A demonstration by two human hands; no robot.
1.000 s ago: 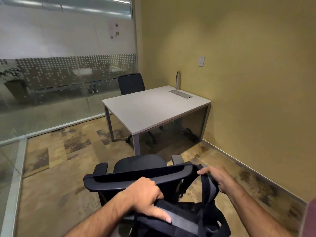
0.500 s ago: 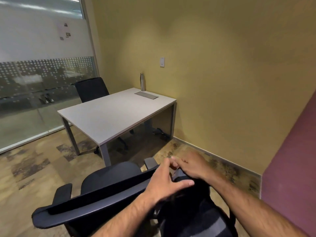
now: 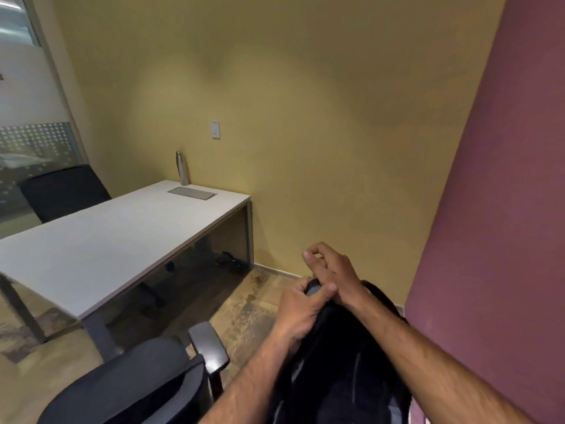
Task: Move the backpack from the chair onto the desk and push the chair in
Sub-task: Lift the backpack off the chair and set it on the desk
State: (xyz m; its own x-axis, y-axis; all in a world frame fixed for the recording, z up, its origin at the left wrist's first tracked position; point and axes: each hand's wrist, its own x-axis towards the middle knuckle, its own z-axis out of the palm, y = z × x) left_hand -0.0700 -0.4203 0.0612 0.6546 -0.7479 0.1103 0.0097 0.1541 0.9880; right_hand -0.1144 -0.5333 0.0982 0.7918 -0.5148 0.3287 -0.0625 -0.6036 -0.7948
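A black backpack (image 3: 339, 371) hangs low in the middle right, lifted clear of the black office chair (image 3: 143, 384) at bottom left. My left hand (image 3: 301, 307) is clenched around the backpack's top handle. My right hand (image 3: 331, 270) rests against the same handle from the far side, its fingers loosely curled and partly lifted. The white desk (image 3: 101, 243) stretches from the left edge to the yellow wall, to the left of both hands. The chair's armrest (image 3: 209, 347) points toward the desk's near corner.
On the desk's far end, a steel bottle (image 3: 182, 168) stands by the wall beside a grey cable hatch (image 3: 192, 193). A second black chair (image 3: 62, 191) sits behind the desk. A maroon wall (image 3: 495, 228) is close on the right, with cables (image 3: 230, 261) under the desk.
The view has swung right. The backpack has risen off the chair's back and moved right. My left hand went from resting open on it to gripping its top handle.
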